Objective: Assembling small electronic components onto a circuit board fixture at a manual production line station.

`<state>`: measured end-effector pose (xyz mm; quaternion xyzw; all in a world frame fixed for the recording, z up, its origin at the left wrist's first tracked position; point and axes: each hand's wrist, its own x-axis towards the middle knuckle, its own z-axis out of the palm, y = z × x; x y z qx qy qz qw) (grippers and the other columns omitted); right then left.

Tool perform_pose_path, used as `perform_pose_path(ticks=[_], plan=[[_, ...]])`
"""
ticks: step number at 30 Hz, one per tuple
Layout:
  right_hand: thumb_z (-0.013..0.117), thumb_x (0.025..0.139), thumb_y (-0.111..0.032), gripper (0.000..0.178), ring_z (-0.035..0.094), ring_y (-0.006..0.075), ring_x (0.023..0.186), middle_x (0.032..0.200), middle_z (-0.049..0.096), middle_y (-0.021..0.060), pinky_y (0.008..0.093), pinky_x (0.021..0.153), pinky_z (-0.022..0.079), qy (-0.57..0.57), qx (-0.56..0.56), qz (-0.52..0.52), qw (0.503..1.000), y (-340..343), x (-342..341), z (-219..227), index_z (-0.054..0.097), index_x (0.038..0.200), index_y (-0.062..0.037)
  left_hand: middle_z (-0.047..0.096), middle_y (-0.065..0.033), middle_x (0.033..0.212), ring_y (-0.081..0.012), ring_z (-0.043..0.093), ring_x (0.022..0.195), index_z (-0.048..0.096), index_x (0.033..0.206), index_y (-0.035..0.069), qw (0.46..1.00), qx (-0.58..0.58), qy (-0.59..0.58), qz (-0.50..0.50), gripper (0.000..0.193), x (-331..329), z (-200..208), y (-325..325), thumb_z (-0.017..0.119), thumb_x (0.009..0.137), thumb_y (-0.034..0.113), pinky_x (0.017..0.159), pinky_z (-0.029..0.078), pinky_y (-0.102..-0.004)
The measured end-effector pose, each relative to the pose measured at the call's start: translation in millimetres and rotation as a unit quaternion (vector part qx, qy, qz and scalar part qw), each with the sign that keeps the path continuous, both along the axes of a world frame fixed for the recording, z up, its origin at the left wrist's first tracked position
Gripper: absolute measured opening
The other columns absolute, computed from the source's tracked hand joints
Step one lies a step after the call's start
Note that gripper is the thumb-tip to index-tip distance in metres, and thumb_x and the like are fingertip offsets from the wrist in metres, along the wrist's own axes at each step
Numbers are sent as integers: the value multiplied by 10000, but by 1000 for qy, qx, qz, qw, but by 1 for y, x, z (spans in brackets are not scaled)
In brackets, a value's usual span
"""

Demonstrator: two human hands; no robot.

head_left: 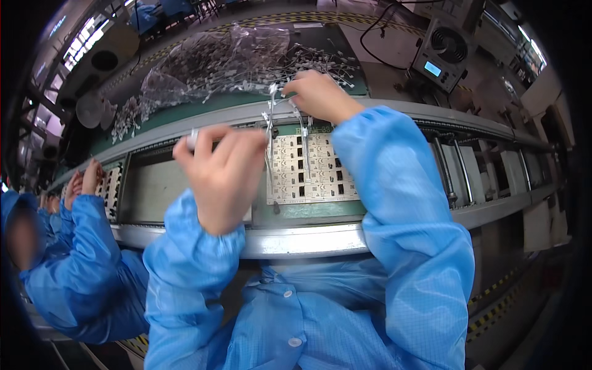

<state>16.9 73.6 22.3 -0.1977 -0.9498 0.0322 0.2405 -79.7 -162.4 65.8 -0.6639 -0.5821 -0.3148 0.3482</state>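
Note:
My left hand [223, 169] is smeared by motion above the left edge of a pale circuit board panel [290, 174], its fingers curled. A small white piece [193, 139] shows at its outer fingers. Close by its inner fingertips runs a thin white cable [269, 123] with a white connector [273, 89] at the top; whether the hand grips it I cannot tell. My right hand [317, 95] is over the far rail, fingers bent and pinched among the cable ends; what is between them is hidden. Another white cable [306, 148] lies down across the panel, with several black parts.
Beyond the metal rail [240, 121], a green surface [213, 111] holds a heap of white-ended cables [209, 68], partly in clear plastic. A fan unit with a lit display [433, 68] stands far right. At left, a person in blue [83, 259] works on another panel.

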Motion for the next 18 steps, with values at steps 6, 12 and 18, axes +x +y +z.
perform_pose_path(ticks=[6, 12, 18], plan=[[648, 796, -184, 187, 657, 308, 1036, 988, 716, 106, 534, 919, 454, -70, -76, 12, 995, -1, -41, 0, 746, 942, -119, 613, 80, 803, -134, 589, 884, 641, 837, 182, 994, -97, 45, 17, 110, 29, -27, -17, 650, 746, 121, 950, 265, -475], [690, 785, -164, 136, 661, 332, 946, 922, 695, 125, 410, 861, 514, -6, -127, -4, 992, 11, -27, 12, 711, 900, -93, 603, 70, 801, -149, 571, 918, 643, 839, 177, 992, -96, 77, -24, 117, 42, -40, -1, 648, 725, 149, 928, 262, -465], [686, 885, -178, 138, 653, 219, 775, 854, 672, 84, 333, 686, 505, 282, -19, 46, 958, 3, 21, 43, 663, 945, -56, 666, 111, 910, -157, 577, 907, 678, 873, 198, 999, 19, 26, -4, 162, 30, -11, -4, 732, 727, 153, 898, 259, -443]])
